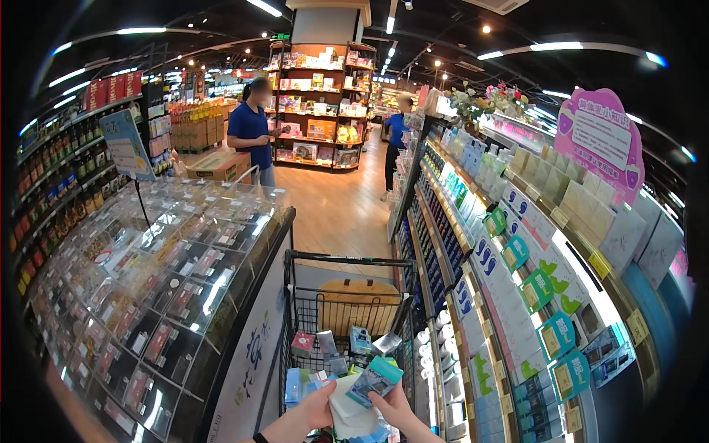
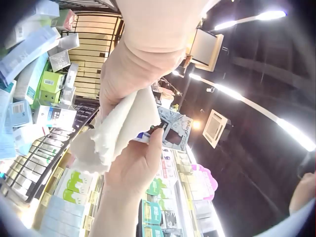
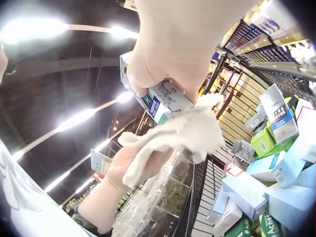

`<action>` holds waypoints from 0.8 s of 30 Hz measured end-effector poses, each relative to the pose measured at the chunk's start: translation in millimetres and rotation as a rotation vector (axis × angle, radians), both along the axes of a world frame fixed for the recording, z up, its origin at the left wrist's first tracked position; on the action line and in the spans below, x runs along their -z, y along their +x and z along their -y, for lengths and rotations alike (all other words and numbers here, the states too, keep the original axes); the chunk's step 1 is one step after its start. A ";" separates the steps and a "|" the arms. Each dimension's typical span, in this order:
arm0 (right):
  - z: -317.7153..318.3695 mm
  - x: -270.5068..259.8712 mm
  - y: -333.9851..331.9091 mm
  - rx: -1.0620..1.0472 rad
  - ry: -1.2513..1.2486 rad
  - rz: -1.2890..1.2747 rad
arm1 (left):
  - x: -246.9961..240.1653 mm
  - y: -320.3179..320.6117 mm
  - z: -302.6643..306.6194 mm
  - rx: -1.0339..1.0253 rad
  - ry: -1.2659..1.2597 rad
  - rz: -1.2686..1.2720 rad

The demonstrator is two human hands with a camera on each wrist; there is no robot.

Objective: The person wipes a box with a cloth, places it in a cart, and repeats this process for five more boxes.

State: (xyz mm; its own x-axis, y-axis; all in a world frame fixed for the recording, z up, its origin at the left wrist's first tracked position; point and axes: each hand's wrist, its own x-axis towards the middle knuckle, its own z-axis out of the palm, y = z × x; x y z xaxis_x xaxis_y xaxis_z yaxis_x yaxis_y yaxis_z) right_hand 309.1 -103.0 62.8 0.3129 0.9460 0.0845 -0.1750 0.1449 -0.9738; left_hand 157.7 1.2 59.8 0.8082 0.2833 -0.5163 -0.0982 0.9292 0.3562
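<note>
Above the cart, the right hand [image 1: 393, 406] grips a teal and grey printed box [image 1: 375, 382], thumb on its face. The left hand [image 1: 319, 407] holds a crumpled white cloth [image 1: 353, 410] that lies against the box. In the left wrist view the cloth [image 2: 123, 126] hangs between the left hand [image 2: 143, 64] and the right hand [image 2: 131, 168], with the box [image 2: 174, 129] behind it. From the right wrist, the right hand [image 3: 168, 54] pinches the box [image 3: 165, 101] by its sides, and the cloth [image 3: 180, 133] touches its lower end.
The wire cart [image 1: 295, 295] holds several small boxes [image 1: 360, 338] and a wooden panel [image 1: 357, 306]. Clear bulk bins [image 1: 185, 258] stand left, product shelves [image 1: 509, 295] right. A person in a blue shirt [image 1: 251, 127] stands ahead; another [image 1: 396, 131] is further right in the aisle.
</note>
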 end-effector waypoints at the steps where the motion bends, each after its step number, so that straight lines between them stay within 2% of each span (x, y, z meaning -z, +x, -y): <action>1: -0.5 2.9 1.0 -0.020 -0.002 0.022 | 2.6 -2.2 -3.0 -0.027 -0.011 0.009; 5: 3.1 15.2 6.1 -0.066 -0.092 0.029 | -0.2 -11.0 -15.6 -0.133 0.048 -0.001; 7: 1.0 27.7 7.9 -0.137 -0.226 0.040 | -7.8 -12.2 -19.5 -0.250 0.230 0.067; 8: -0.4 28.2 5.1 -0.135 -0.225 0.038 | 0.6 -10.7 -19.3 -0.247 0.231 0.065; 10: -3.2 27.1 -4.6 -0.092 -0.288 -0.017 | 15.4 -3.5 -12.9 -0.029 0.707 -0.310; 11: -8.6 36.3 -7.4 -0.064 -0.205 -0.078 | 14.6 -3.7 -2.5 0.030 0.868 -0.363; 12: -10.0 37.6 -6.6 -0.062 -0.206 -0.082 | 12.5 -4.0 2.8 0.034 0.867 -0.365; 14: -15.2 19.8 -4.8 0.054 -0.282 -0.422 | 14.9 -6.5 8.2 0.146 0.978 -0.269; 15: -18.0 29.0 2.7 0.053 -0.242 -0.459 | 41.6 -8.1 4.5 0.146 1.056 -0.251; 16: -19.9 31.4 8.6 0.089 -0.265 -0.500 | 32.9 -12.4 5.1 0.150 1.055 -0.251; 18: -24.1 31.2 12.9 0.132 -0.286 -0.509 | -2.4 -25.9 9.2 0.387 1.100 -0.448; 19: -28.4 32.5 11.3 0.132 -0.285 -0.508 | -12.1 -31.1 6.3 0.454 1.070 -0.464; 20: -32.4 34.7 9.0 0.163 -0.293 -0.473 | -6.1 -33.1 2.0 0.453 1.072 -0.464; 22: -38.3 46.6 0.3 0.197 -0.304 -0.444 | 11.6 -38.9 -3.8 0.350 0.744 -0.516; 23: -43.6 55.0 -4.3 0.201 -0.309 -0.381 | 1.7 -39.4 -4.5 0.263 0.630 -0.517; 24: -48.9 62.3 -8.4 0.205 -0.314 -0.317 | 2.3 -39.2 -7.3 0.265 0.631 -0.517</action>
